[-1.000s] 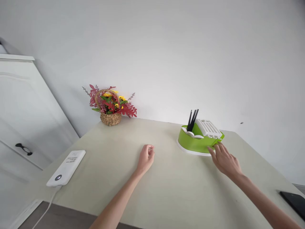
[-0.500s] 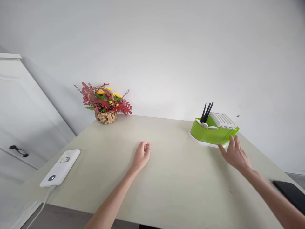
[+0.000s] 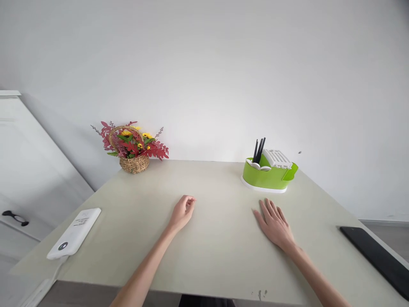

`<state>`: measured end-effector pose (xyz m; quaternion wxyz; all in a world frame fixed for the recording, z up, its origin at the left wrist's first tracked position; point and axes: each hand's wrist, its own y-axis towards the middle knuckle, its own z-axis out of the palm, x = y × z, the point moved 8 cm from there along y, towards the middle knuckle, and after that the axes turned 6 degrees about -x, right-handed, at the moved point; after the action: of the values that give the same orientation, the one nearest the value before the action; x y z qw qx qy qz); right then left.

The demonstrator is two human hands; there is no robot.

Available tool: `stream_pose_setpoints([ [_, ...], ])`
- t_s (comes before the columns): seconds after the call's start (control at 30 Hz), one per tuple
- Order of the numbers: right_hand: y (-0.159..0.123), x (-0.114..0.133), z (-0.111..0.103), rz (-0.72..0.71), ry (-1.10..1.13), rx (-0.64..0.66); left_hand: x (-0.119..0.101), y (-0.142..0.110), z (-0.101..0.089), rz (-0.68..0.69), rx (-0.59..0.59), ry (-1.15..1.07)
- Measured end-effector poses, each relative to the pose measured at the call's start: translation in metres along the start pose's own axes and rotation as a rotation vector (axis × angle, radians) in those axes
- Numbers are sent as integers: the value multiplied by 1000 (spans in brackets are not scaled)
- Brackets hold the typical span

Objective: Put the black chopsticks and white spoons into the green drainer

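Note:
My left hand [image 3: 182, 212] rests on its side on the table [image 3: 217, 238], its fingers loosely curled in and nothing visible in them. Palm down, my right hand [image 3: 273, 224] lies with its fingers stretched out. Just beyond its fingertips, and apart from them, stands a green cutlery holder [image 3: 265, 178] on a white base. Black chopsticks [image 3: 258, 150] stick up from its left end, beside white spoons [image 3: 264, 168]. A slotted white top [image 3: 277, 158] covers its right part, and a green piece [image 3: 290, 172] juts out at the right end.
A wicker basket [image 3: 134, 164] of artificial flowers stands at the back left. A white power bank [image 3: 74, 233] with a cable lies at the left edge, near a white cabinet [image 3: 35, 170]. At the right edge lies a black phone [image 3: 373, 256]. A wall [image 3: 204, 85] rises behind the table.
My right hand has drawn back from the cutlery holder's right end and now lies flat in front of it. My left hand keeps its curled pose. The view has shifted slightly right.

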<state>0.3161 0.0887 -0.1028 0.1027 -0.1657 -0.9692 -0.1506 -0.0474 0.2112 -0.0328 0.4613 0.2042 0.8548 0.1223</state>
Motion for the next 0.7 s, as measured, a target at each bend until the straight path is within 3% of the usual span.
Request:
stream_pose_setpoints([
  [0.27,-5,3,0,-9,-33,-8,-18,-30,-3,255,-34,262],
  [0.5,-23,4,-2,-33,-47,-16,-8,-56,5,325,-29,527],
  [0.7,-38,6,-3,-43,-50,-27,-4,-58,9,341,-26,626],
])
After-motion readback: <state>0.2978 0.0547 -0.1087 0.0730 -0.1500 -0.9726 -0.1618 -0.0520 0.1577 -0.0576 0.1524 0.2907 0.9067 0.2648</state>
